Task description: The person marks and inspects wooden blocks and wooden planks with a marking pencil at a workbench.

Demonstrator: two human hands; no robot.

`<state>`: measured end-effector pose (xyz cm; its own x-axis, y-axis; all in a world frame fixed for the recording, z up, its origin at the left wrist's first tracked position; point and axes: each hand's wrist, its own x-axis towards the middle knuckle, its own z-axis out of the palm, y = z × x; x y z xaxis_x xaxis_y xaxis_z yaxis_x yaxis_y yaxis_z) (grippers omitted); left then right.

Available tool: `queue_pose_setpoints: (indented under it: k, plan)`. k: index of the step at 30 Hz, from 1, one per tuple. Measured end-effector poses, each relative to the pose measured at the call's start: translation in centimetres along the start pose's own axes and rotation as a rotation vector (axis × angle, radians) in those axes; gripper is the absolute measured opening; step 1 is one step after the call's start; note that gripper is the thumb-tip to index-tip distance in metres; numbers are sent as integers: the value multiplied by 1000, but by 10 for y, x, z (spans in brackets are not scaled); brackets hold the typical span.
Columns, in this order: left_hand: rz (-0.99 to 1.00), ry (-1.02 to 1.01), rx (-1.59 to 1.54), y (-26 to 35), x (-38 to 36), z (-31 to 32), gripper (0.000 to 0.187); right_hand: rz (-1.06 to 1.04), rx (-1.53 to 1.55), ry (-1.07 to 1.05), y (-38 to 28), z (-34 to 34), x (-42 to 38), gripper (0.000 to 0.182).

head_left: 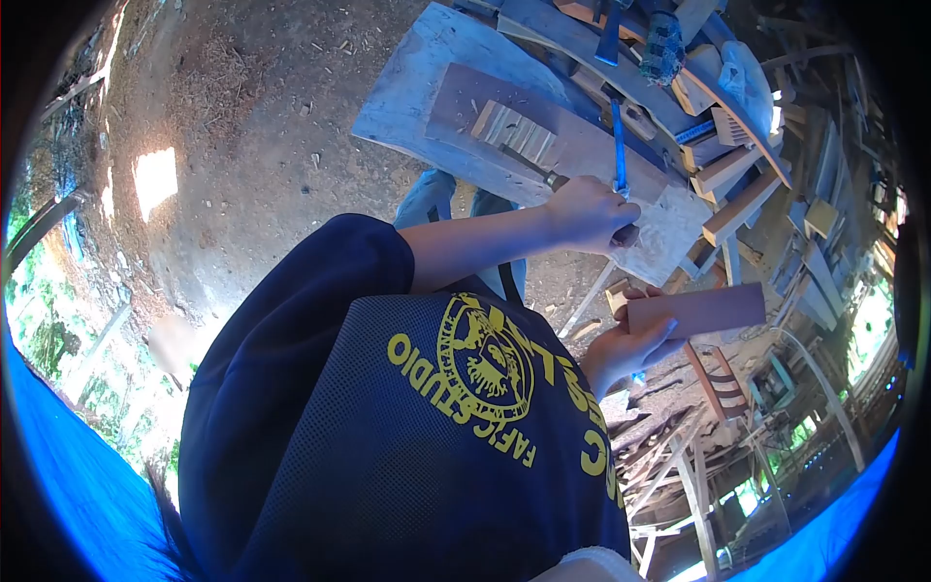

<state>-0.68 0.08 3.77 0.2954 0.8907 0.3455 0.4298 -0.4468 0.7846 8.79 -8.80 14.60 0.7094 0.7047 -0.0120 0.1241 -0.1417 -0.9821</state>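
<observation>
My left hand (587, 213) is closed around the handle of a chisel (551, 178), its narrow blade reaching over the workboard. Beyond the blade tip lies a pale piece with parallel grooves (524, 136), on a dark wooden plank (456, 112). My right hand (630, 351) grips a flat, brown rectangular board (708, 310) by its near end, thumb across the front and fingers behind. The board is held off to the right of the plank. Close past my left hand, a long slim blue-lit tool (619, 145) lies on the work surface.
A broad, pale sheet (398, 102) lies under the plank. Wooden offcuts (742, 194) crowd the right side, with a bottle-like object (663, 58) and a plastic bag (745, 82) among them. Dirt floor (262, 116) with scattered chips spreads at left.
</observation>
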Motion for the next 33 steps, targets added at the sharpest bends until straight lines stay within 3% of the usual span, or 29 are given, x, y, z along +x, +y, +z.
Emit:
queue_pose_setpoints:
  k: [7,23,29,33]
  plan:
    - [2,36,25,-11,-6,2,19,135,-10,-78,6,0,-3,53]
    - [2,70,11,-15,-3,-2,19,113,-84,-65,7,-1,-5,53]
    - [-9,85,36,-19,-3,1,20,95,-119,-84,-8,-6,-1,55]
    - [6,123,36,-22,-4,3,22,-82,94,69,-39,-26,12,56]
